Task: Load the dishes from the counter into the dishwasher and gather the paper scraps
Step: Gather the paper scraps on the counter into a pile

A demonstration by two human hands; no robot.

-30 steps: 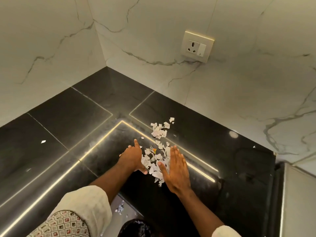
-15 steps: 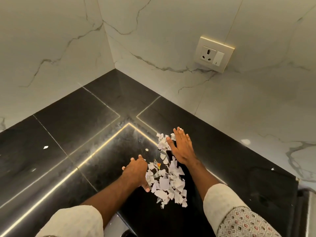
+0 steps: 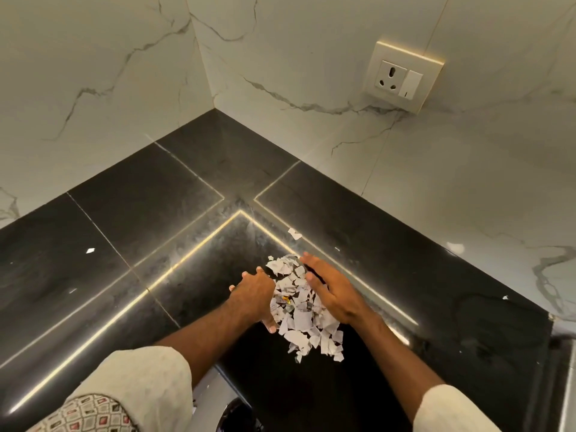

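Domestic kitchen corner: polished black stone worktop meeting white marble-veined wall tiles, with a wall socket and switch plate mounted above the worktop on the right wall.

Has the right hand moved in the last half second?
Yes. The right hand pulled back toward the person, away from the wall socket.

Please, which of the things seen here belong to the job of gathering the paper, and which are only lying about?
Belong to the job:
- pile of paper scraps, between the left hand and right hand
- nearby scrap, just beyond the pile
- far-left scrap
- right-side scrap

Only there:
- wall socket
- marble wall
- black counter, the surface under the scraps
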